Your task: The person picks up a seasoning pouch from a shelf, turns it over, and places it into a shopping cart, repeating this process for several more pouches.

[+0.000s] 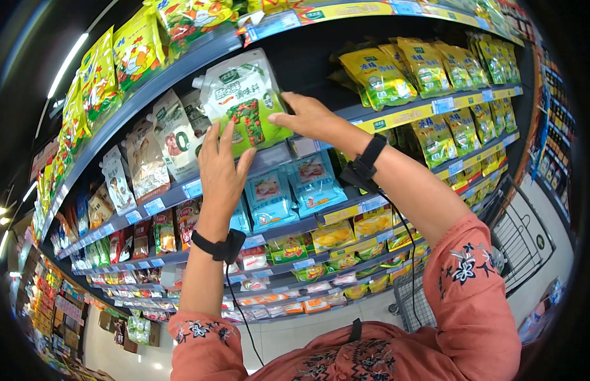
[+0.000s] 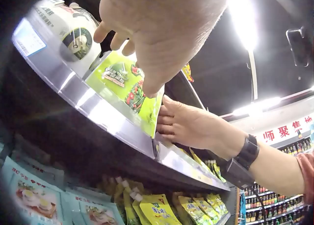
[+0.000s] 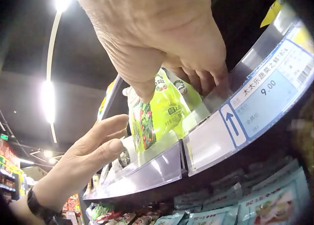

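A white and green spouted pouch [image 1: 241, 86] stands at the front of an upper shelf. My right hand [image 1: 317, 120] holds its right side, thumb on the printed front and fingers round the edge; the right wrist view shows this hand [image 3: 157, 34] over the pouch [image 3: 171, 107]. Against the pouch's lower left front rests my left hand [image 1: 222, 174], its fingers fairly straight and the thumb apart. In the left wrist view the left hand [image 2: 162, 29] is above the pouch [image 2: 115, 73], whose base is behind the clear shelf lip.
Other pouches [image 1: 175, 133] stand to the left, and yellow-green bags [image 1: 377, 76] to the right on the shelf. Light blue packets [image 1: 269, 197] hang or stand one level below. A price rail [image 1: 193, 189] runs along the shelf edge. A shopping cart [image 1: 520, 238] stands at the right.
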Tool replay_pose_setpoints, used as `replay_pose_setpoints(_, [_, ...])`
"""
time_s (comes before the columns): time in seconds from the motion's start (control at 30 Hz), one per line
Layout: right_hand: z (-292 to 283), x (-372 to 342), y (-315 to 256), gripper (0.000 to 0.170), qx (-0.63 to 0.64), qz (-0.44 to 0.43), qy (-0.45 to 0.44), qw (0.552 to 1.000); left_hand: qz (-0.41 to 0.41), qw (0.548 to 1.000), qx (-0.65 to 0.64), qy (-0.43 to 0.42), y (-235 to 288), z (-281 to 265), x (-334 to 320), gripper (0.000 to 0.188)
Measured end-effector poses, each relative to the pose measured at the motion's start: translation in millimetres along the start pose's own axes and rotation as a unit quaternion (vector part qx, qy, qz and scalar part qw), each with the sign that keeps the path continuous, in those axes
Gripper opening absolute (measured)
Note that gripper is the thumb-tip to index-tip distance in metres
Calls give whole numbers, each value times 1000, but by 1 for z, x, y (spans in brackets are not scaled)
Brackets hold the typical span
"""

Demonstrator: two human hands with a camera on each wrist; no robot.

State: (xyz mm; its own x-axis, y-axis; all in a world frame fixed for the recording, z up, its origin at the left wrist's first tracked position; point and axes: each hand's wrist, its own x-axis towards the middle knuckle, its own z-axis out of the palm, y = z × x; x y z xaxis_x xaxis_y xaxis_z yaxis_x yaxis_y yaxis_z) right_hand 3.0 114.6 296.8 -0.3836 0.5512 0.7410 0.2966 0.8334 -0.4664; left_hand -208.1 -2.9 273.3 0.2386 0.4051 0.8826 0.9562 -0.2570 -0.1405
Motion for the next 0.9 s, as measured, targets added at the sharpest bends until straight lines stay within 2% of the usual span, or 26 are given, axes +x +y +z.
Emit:
replay_pose_setpoints(0.07, [7,1,10,66,-27,-35,25,999,-3,1000,-12,-2,5,2,-7,61])
replay_pose_setpoints(0.17, [3,-9,10,69,-52,-36,52,997,-6,999,-44,-6,18,2,-25,60])
replay_pose_setpoints(0.23, [1,-31,5,64,-38,-63,97,993,-14,997,-74,-17,36,-3,-47,58])
replay_pose_setpoints(0.3, [-6,-62,-5,60,1,-92,133,987,-3,992,-119,-43,62,-10,-77,52])
replay_pose_setpoints(0.37, [-13,-109,-21,54,61,-101,143,983,-82,966,-203,-135,85,-3,-125,49])
replay_pose_setpoints(0.43, [-22,-164,-37,49,148,-51,57,986,-136,912,-290,-254,108,8,-171,47])
replay_pose_setpoints(0.47, [-29,-192,-44,46,200,25,-31,979,-169,866,-310,-354,117,17,-198,49])
replay_pose_setpoints(0.5, [-34,-219,-45,43,250,100,-119,956,-202,808,-325,-448,124,25,-224,52])
replay_pose_setpoints(0.57, [-37,-271,-35,40,258,188,-255,913,-165,679,-340,-629,139,32,-261,63])
replay_pose_setpoints(0.67, [-27,-350,-4,42,269,259,-274,886,-189,573,-298,-740,167,31,-273,69])
replay_pose_setpoints(0.73, [-28,-389,8,42,275,305,-257,875,-178,587,-334,-716,173,42,-292,67])
replay_pose_setpoints(0.9, [-36,-436,24,37,392,433,-171,794,-138,602,-342,-708,200,64,-286,64])
